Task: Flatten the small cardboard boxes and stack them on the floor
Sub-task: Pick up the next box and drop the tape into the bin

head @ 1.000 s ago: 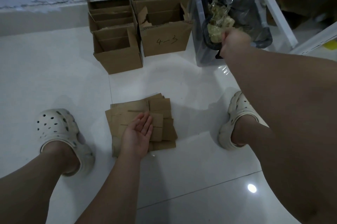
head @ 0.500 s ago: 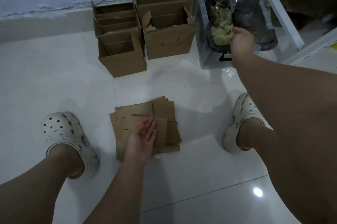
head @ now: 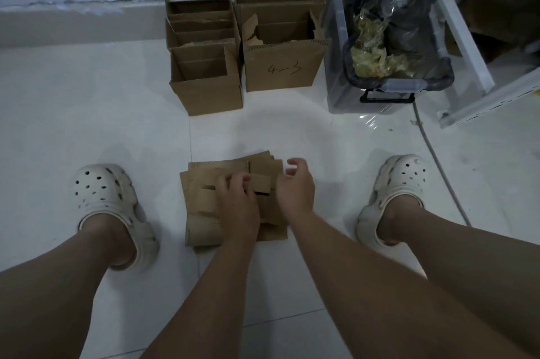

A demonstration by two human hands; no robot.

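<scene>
Flattened stack: brown cardboard pieces lying flat on white tiled floor, between the two feet; edges uneven, upper pieces fanned toward the right.
Left hand: palm down on middle of stack, touching top piece; fingers bent at the knuckles and close together, tips on a narrow flap; pinching or just pressing, cannot tell.
Right hand: at right edge of stack, back of hand up; fingers loosely curled, slightly spread, blurred; nothing visible in grasp; contact with cardboard, cannot tell.
Small upright boxes: open-topped, in a column running back to the wall, beyond the stack and well apart from it.
Larger boxes: just right of the small column; front one marked "4-3" in pen, torn flap at its top edge.
Clear bin: right of the boxes, lined with black bag; crumpled clear plastic and yellowish scraps inside.
White frame: right of bin, partly out of view.
Cable: on floor, running from bin past right foot.
Footwear: left clog and right clog, white, perforated, one each side of stack.
</scene>
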